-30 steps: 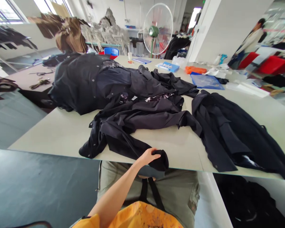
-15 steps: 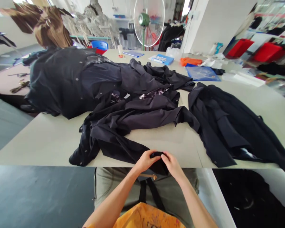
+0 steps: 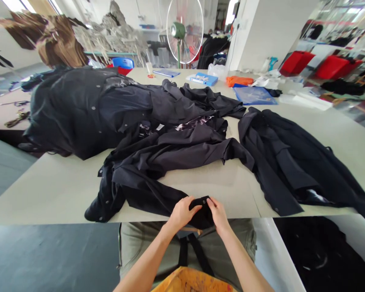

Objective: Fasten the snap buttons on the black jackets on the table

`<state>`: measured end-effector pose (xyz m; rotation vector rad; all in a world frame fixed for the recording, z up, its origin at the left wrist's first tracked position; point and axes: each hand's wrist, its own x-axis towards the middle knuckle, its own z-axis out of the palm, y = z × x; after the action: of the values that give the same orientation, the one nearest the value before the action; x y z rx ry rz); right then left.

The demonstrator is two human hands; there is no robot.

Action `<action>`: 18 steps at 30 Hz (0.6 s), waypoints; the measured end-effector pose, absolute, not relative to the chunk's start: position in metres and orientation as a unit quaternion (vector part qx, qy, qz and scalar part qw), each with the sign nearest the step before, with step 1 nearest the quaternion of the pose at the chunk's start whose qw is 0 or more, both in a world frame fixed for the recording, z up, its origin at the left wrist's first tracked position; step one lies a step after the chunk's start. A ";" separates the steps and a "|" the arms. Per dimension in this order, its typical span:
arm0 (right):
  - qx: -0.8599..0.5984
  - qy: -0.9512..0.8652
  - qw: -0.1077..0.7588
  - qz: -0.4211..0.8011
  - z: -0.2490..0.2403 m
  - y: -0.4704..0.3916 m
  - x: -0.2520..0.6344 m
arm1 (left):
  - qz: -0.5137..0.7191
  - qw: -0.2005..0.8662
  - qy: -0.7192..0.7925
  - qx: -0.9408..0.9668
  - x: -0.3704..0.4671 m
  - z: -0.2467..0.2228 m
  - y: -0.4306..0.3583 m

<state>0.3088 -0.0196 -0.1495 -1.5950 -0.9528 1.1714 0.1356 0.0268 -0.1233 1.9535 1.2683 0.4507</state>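
Cuff (image 3: 205,214) flatter now — snap (image 3: 204,202), perhaps

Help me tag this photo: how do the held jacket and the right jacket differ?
Left hand and right hand grip the cuff of the held jacket; neither touches the right jacket. The held jacket shows several snaps; the right jacket only one. Both are dark, mostly lying on the table.
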 end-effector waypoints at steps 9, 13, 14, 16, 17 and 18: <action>-0.682 -0.404 0.426 0.437 -0.137 -0.026 0.314 | 0.253 0.350 0.356 0.829 0.129 -0.108 0.015; -0.654 -0.462 0.398 0.448 -0.116 -0.031 0.309 | 0.250 0.284 0.353 0.856 0.133 -0.110 0.016; -0.646 -0.476 0.392 0.451 -0.111 -0.033 0.309 | 0.247 0.269 0.353 0.861 0.133 -0.111 0.016; -0.630 -0.498 0.379 0.460 -0.104 -0.036 0.309 | 0.241 0.249 0.360 0.866 0.134 -0.111 0.017; -0.622 -0.506 0.376 0.465 -0.101 -0.037 0.309 | 0.239 0.245 0.367 0.865 0.135 -0.111 0.017; -0.614 -0.510 0.378 0.470 -0.098 -0.039 0.309 | 0.239 0.246 0.377 0.860 0.136 -0.111 0.017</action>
<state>0.3087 -0.0385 -0.0982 -1.5687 -1.3037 1.2005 0.1358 0.0169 -0.1109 2.3468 1.0286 0.6524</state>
